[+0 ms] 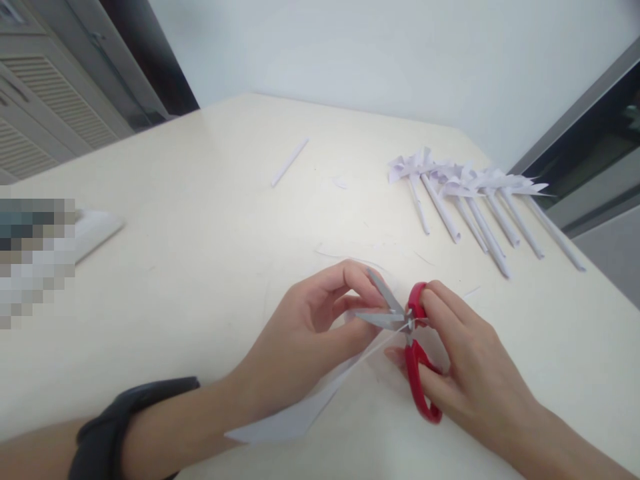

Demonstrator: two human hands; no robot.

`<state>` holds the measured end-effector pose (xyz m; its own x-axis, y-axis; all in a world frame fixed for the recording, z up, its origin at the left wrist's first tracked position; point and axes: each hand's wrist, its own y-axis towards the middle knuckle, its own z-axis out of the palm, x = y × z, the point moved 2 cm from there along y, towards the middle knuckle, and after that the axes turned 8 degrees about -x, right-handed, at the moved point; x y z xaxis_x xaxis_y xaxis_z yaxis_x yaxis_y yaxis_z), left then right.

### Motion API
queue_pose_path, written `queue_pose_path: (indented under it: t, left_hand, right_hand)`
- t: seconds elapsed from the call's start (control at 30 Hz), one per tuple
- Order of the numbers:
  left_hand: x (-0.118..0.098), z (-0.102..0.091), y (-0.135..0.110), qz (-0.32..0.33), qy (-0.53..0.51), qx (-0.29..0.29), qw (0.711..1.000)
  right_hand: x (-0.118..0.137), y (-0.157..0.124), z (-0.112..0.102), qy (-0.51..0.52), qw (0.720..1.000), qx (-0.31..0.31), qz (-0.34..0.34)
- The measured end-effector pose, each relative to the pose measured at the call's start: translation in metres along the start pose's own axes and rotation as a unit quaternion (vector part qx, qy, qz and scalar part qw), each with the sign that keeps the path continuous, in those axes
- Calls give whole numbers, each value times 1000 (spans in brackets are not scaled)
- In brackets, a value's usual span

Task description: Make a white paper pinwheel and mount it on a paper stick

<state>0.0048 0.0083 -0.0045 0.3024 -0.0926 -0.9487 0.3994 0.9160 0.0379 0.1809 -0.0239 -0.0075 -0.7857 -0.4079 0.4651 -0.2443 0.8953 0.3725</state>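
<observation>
My right hand (470,360) grips red-handled scissors (413,347), fingers through the loops, the grey blades spread apart and pointing left. Between the blades lies a sheet of white paper (300,413), which my left hand (310,333) pinches near its top end with curled fingers. The paper slopes down toward my left forearm, which wears a dark wristband (120,427). Both hands hover just above the cream table (200,267).
Several rolled white paper sticks with frilled paper tops (470,193) lie in a row at the far right. A single paper stick (290,161) lies further back. Thin paper scraps (350,257) lie beyond my hands. A white flat object (95,230) sits at the left edge.
</observation>
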Motion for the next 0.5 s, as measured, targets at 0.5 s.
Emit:
queue_pose_path:
  t: [0.5]
  left_hand:
    - [-2, 1, 0, -10, 2, -3, 1000]
  right_hand:
    - [1, 1, -4, 182, 971, 73, 137]
